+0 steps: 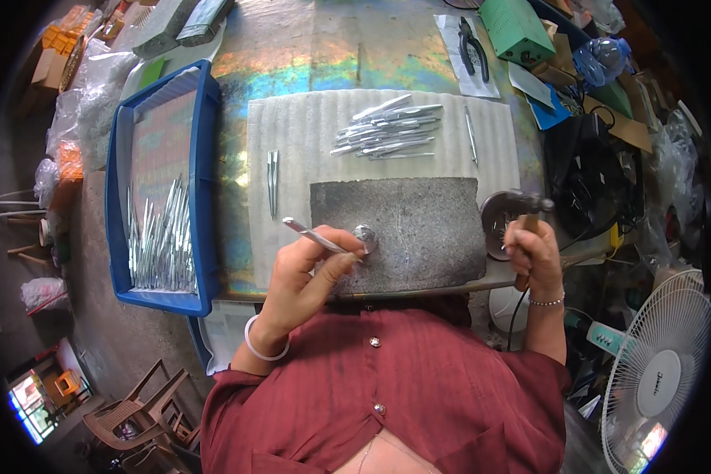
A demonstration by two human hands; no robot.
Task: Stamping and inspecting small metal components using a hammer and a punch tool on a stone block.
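In my left hand [312, 268] a slim silver pair of metal tweezers [299, 227] is pinched, slanting over the left part of a dark grey stone slab [419, 229]. Close to those fingertips a small round shiny metal piece [364, 237] rests on the slab. My right hand [534, 251] is wrapped round the wooden handle of a hammer [539, 204], raised just beyond the slab's right edge. Beneath its head lies a round dark dish [498, 220], partly hidden, with small bits in it. Several silver tweezers [391, 129] are heaped on the pale foam mat [292, 118] past the slab.
A blue tray [213, 118] with many slender metal pieces stands at the left. One pair [272, 183] lies apart on the mat, another slim piece [471, 136] at its right. Black pliers [473, 51] and a green box [517, 31] are farther off. A white fan [657, 379] stands lower right.
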